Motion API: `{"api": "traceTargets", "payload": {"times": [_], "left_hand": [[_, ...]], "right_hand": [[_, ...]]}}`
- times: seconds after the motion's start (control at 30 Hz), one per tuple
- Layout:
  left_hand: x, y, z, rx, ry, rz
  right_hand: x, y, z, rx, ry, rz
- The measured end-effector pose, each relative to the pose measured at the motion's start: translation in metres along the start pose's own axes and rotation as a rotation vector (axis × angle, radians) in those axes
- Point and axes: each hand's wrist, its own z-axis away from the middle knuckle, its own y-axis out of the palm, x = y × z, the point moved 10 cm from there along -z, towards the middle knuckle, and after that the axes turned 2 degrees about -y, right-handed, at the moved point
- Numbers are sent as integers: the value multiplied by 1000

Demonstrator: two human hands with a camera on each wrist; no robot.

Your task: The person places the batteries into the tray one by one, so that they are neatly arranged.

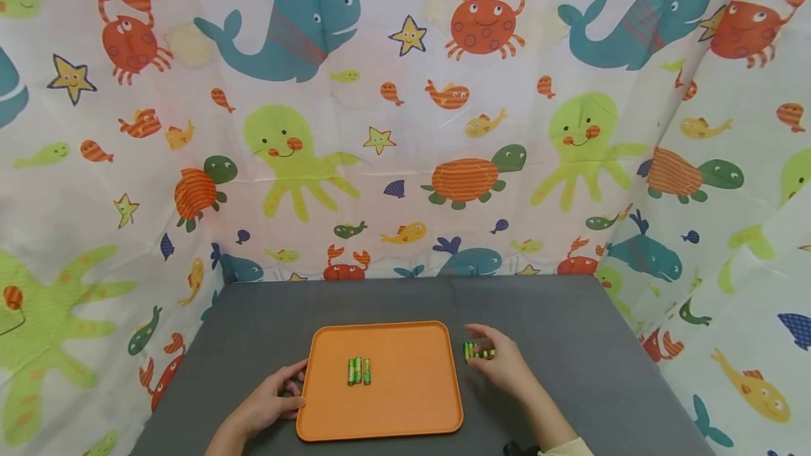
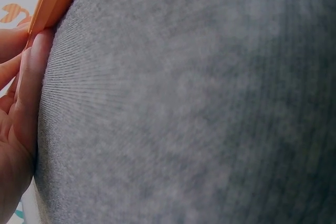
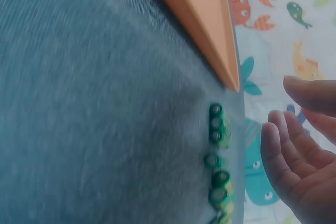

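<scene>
Tray [image 1: 412, 407] — left hand [image 1: 279, 391] pinches its nine-o'clock edge; three batteries [image 1: 357, 371] lie inside. At three o'clock — right hand [image 1: 500, 363], thumb and fingers apart, near battery row [image 3: 213, 160].

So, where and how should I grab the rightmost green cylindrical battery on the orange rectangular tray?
Pinch the green cylindrical battery mid-length, likely best from above with the right hand: it lies flat, pointing away from you, and the slim gap to the neighbouring battery should leave both long sides reachable.
</scene>
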Motion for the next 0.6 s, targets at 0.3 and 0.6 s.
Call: {"api": "traceTargets", "payload": {"times": [0.3, 0.6], "left_hand": [[2, 0, 0, -1, 2, -2], [3, -1, -2, 1, 18, 1]], "right_hand": [[-18, -27, 4, -57, 32, 11], [-35, -52, 8, -78, 53, 78]]}}
